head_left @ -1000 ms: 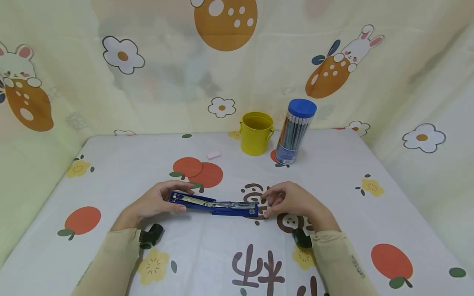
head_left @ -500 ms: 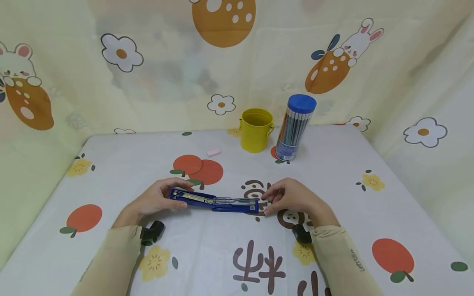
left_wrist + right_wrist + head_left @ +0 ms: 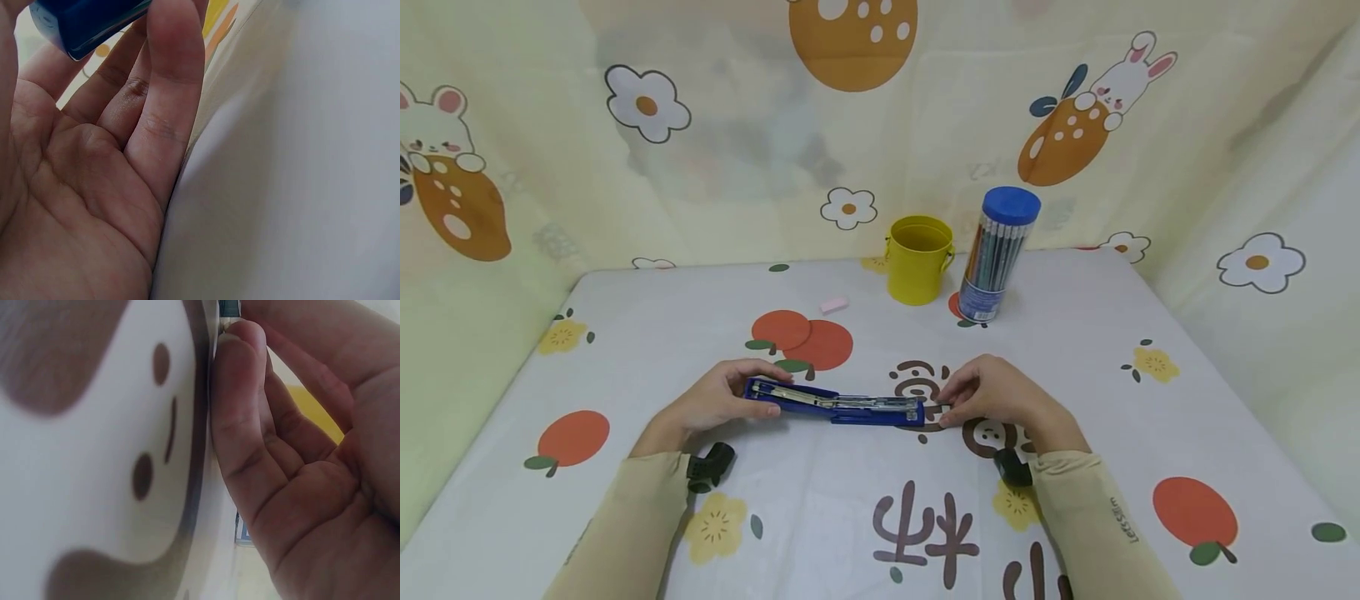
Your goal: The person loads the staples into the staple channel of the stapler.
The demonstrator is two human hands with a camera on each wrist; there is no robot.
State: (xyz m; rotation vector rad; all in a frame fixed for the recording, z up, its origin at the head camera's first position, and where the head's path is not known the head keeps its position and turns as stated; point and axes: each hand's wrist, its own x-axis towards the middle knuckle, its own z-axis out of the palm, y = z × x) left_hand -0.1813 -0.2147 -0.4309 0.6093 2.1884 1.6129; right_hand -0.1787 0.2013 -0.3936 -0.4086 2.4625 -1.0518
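The left hand (image 3: 718,402) gripped an opened blue stapler (image 3: 842,408) — its far end just beside the right hand (image 3: 1003,398), fingers bent, hold unclear.

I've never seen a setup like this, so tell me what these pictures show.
This is no robot, just a person working bare-handed. The wide picture comes from a camera worn on the head; the two close-ups come from the black cameras on the wrists. The left hand holds one end of an opened blue stapler. The right hand is at the other end; whether it grips anything is hard to tell. Farther back on the patterned tablecloth stand a yellow bucket and a blue-lidded tube of pencils, with a small pink block nearby.
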